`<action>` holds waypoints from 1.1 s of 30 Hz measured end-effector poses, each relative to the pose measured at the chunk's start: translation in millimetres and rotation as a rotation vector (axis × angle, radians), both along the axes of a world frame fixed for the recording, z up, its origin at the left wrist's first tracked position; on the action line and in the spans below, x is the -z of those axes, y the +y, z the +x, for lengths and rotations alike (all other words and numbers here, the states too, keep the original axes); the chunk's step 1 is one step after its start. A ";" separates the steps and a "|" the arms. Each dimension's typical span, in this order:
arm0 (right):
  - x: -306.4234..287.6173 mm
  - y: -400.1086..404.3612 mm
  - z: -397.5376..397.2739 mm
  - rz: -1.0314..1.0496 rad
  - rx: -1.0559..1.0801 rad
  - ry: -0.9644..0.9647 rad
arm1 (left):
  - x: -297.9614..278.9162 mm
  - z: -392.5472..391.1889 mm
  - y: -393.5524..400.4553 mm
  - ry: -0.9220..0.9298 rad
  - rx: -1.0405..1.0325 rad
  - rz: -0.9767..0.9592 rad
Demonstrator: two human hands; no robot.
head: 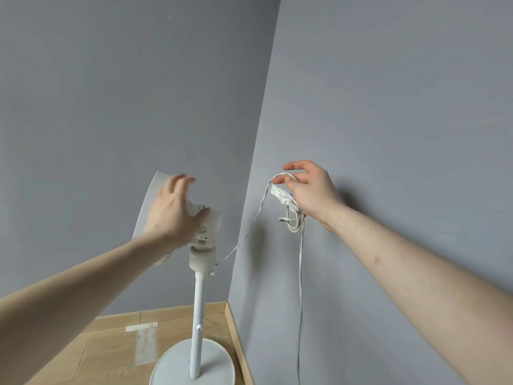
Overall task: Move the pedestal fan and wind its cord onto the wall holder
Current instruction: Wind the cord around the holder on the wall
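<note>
Pedestal fan (198, 245) stands in the corner where two grey walls meet, its round base (193, 362) on the wood floor at about 6 o'clock in the view and its head at about 9 o'clock from the wall holder, so the moving part of the task looks done, or close to it. Left hand (173, 211) lies over the back of the fan's motor housing with fingers spread and fairly straight; it is blurred, so whether it rests there or merely hovers is hard to say. Right hand (308, 190) is up at the wall holder (283, 197), a small white fitting on the right-hand wall, with thumb and fingertips pinching a bend of the white cord (300, 273) at the holder's top end. A few short loops (291, 222) hang bunched below the holder, so winding is under way. Much is left, I judge: one strand runs slack from the holder down to the fan's neck at 7 o'clock, and another long length drops straight to 6 o'clock and out of view at the bottom edge. The plug is not visible.
</note>
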State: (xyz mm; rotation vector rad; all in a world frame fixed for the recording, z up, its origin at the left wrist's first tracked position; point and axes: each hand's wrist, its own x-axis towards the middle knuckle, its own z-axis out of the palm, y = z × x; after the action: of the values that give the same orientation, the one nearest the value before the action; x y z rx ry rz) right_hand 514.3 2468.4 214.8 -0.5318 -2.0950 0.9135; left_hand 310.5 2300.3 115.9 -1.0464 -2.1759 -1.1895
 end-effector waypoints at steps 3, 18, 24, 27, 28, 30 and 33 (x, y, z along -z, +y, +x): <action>3.0 -4.7 0.1 0.060 -0.061 -0.045 | -21.1 35.3 19.2 0.112 0.244 -0.077; 61.1 -26.6 17.8 -0.300 -0.096 0.013 | -57.2 67.3 50.6 -0.149 0.383 0.004; 105.6 -32.4 2.0 -0.377 -0.237 -0.159 | -66.7 59.0 52.5 -0.403 0.435 0.101; 114.0 -35.9 -7.3 -0.367 -0.246 -0.145 | -68.9 50.9 54.0 -0.510 0.463 0.143; 115.2 -37.0 -10.4 -0.371 -0.258 -0.137 | -68.8 48.2 54.4 -0.519 0.462 0.143; 116.2 -38.3 -16.4 -0.359 -0.263 -0.106 | -69.5 46.0 53.0 -0.491 0.441 0.123; 117.7 -38.3 -19.1 -0.358 -0.238 -0.034 | -74.2 48.2 47.1 -0.420 0.472 0.038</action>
State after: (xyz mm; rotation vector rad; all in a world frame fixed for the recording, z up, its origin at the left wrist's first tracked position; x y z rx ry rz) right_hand 495.2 2430.1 97.0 -0.4862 -2.0643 1.4412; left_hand 358.7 2347.4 190.1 -1.4537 -2.2588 -1.7909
